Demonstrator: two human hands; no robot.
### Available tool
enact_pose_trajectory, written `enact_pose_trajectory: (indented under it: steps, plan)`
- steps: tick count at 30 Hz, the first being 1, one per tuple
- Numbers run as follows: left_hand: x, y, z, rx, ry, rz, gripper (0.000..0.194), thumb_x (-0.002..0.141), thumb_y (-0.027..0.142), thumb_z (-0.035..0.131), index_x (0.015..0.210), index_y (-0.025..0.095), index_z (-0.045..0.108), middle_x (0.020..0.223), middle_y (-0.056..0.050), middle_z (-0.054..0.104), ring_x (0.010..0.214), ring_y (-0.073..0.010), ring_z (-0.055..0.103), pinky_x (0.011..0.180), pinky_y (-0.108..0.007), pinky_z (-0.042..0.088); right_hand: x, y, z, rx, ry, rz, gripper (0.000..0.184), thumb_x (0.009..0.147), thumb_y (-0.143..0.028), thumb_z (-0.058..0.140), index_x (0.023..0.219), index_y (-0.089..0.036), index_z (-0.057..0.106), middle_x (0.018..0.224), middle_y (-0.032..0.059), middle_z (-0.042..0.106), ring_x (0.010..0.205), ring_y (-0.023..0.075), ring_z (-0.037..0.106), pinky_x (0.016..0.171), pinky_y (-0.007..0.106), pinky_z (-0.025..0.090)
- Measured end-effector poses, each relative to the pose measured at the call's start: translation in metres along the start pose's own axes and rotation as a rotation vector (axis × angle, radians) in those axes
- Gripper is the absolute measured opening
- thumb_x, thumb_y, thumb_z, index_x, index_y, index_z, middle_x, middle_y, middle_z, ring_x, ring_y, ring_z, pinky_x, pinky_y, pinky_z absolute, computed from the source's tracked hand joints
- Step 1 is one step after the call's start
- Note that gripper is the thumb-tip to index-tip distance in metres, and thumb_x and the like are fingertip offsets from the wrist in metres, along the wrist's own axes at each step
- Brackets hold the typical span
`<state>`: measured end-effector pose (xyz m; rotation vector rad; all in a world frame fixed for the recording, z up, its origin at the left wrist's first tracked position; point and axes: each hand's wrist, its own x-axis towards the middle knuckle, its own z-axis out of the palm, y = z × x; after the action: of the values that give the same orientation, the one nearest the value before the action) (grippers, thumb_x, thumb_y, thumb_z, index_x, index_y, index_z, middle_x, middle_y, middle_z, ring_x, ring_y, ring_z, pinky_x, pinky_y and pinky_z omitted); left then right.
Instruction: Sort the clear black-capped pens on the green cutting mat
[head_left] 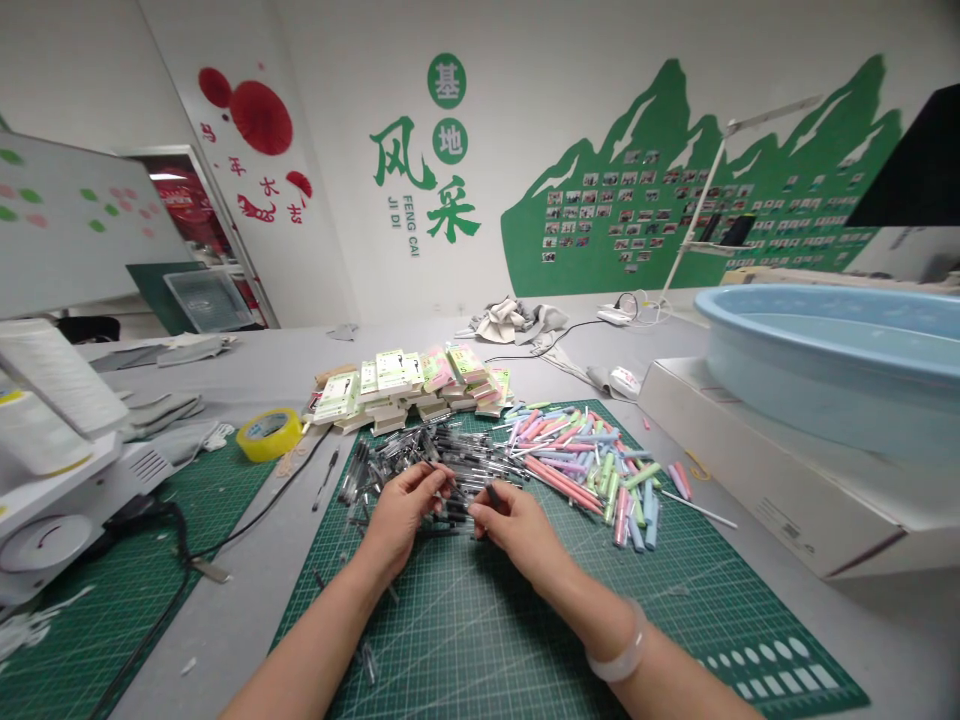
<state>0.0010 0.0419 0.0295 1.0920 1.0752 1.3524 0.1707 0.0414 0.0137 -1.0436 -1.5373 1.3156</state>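
My left hand is closed in a pinch at the near side of a pile of clear-and-black pens. What its fingertips hold is too small to make out against the pens behind. A short black piece, which looks like a pen cap, is gripped between the thumb and fingers of my right hand. The two hands face each other, slightly apart, above the green cutting mat. Right of the pens lies a heap of pastel pens and tubes in pink, green, blue and purple.
Small printed boxes are stacked behind the pens. Yellow tape and a white sewing machine are on the left. At right, a blue basin rests on a white box. Grey cloth lies at the back.
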Motion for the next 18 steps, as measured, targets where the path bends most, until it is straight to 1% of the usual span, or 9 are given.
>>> enact_pose_trajectory:
  steps: [2, 4, 6, 10, 18]
  plan:
    - [0.003, 0.001, -0.004, -0.1, 0.066, -0.005, 0.028, 0.068, 0.039, 0.07, 0.082, 0.016, 0.068, 0.078, -0.002, 0.064, 0.065, -0.0109, 0.056, 0.054, -0.019, 0.042, -0.001, -0.002, 0.001, 0.066, -0.032, 0.031, 0.019, 0.078, -0.035, 0.056, 0.085, -0.018, 0.059, 0.06, -0.0031, 0.06, 0.045, 0.0081, 0.041, 0.043, 0.02, 0.03]
    - [0.007, 0.002, -0.01, -0.199, 0.121, -0.005, 0.029, 0.065, 0.038, 0.073, 0.083, 0.015, 0.067, 0.079, -0.002, 0.063, 0.065, -0.0092, 0.056, 0.054, -0.017, 0.043, -0.001, -0.003, 0.003, 0.119, -0.065, 0.04, 0.025, 0.081, -0.038, 0.052, 0.096, -0.019, 0.059, 0.062, -0.0029, 0.061, 0.042, 0.0068, 0.037, 0.042, 0.019, 0.028]
    - [0.01, 0.001, -0.015, -0.262, 0.143, -0.011, 0.03, 0.064, 0.036, 0.074, 0.084, 0.014, 0.067, 0.076, -0.001, 0.062, 0.064, -0.0078, 0.055, 0.055, -0.016, 0.045, -0.002, -0.004, 0.004, 0.137, -0.092, 0.03, 0.03, 0.083, -0.04, 0.048, 0.102, -0.019, 0.059, 0.064, -0.0019, 0.062, 0.042, 0.0064, 0.037, 0.042, 0.019, 0.028]
    - [0.01, -0.001, -0.018, -0.284, 0.14, -0.022, 0.029, 0.067, 0.033, 0.073, 0.087, 0.014, 0.067, 0.077, -0.001, 0.062, 0.065, -0.0074, 0.056, 0.058, -0.016, 0.047, -0.002, -0.003, 0.005, 0.124, -0.142, 0.013, 0.035, 0.085, -0.041, 0.046, 0.107, -0.017, 0.06, 0.066, 0.0001, 0.063, 0.045, 0.0071, 0.042, 0.044, 0.019, 0.029]
    - [0.01, -0.001, -0.018, -0.269, 0.133, -0.012, 0.029, 0.067, 0.034, 0.073, 0.087, 0.013, 0.067, 0.076, -0.001, 0.062, 0.065, -0.0076, 0.056, 0.059, -0.016, 0.047, -0.003, -0.004, 0.003, 0.134, -0.151, 0.0, 0.034, 0.085, -0.04, 0.047, 0.106, -0.018, 0.063, 0.064, -0.0005, 0.063, 0.046, 0.007, 0.04, 0.044, 0.019, 0.027]
